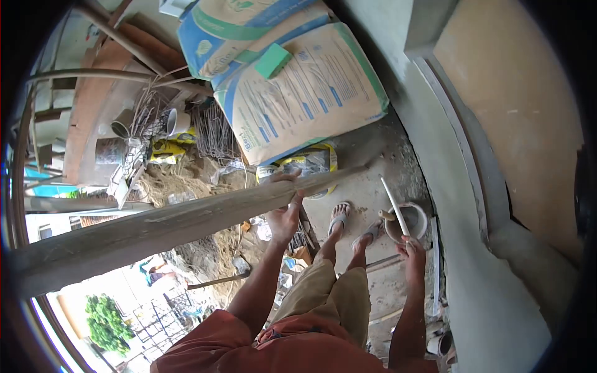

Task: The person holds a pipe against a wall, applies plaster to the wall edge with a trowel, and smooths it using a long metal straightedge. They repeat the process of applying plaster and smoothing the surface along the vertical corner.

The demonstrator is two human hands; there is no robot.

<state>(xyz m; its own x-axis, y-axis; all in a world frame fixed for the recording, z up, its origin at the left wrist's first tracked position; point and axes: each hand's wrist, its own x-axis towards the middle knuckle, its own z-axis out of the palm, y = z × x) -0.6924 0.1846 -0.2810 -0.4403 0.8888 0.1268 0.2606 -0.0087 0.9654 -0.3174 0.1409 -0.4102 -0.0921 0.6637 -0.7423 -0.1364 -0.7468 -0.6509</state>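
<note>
Grey pole [155, 231] slants toward the floor [373, 140], the left hand's [285, 219] fingers clenched around it. Right of those fingers, the right hand [412, 250] grasps a white rod [393, 202]. Lower down, a bucket [421, 225] stands near the right fingers, sandals [339, 219] between the hands. Beyond the left fingers lie bags [298, 99], a green block [272, 61] on one.
</note>
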